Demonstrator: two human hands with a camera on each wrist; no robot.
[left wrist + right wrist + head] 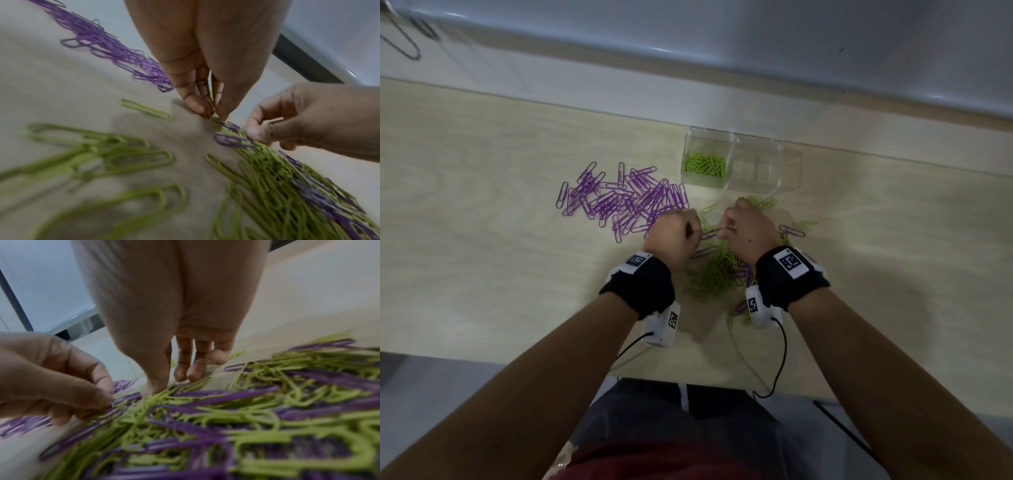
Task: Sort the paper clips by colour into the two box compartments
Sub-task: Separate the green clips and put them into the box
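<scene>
A clear two-compartment box (789,171) stands at the back; its left compartment holds green clips (704,165), and the right one looks bare. A pile of purple clips (619,202) lies to the left of the box. A mixed pile of green and purple clips (717,270) lies between my wrists. My left hand (697,233) and right hand (722,233) meet over this pile, each pinching an end of a purple clip (710,234). In the left wrist view my left fingertips (213,113) pinch down at the pile's edge, and my right hand (259,134) touches a purple clip (232,141).
One stray purple clip (792,230) and a few green ones (804,224) lie right of my right hand. The wooden table (482,240) ends at a wall behind the box. Wrist-camera cables (779,359) hang over the near edge.
</scene>
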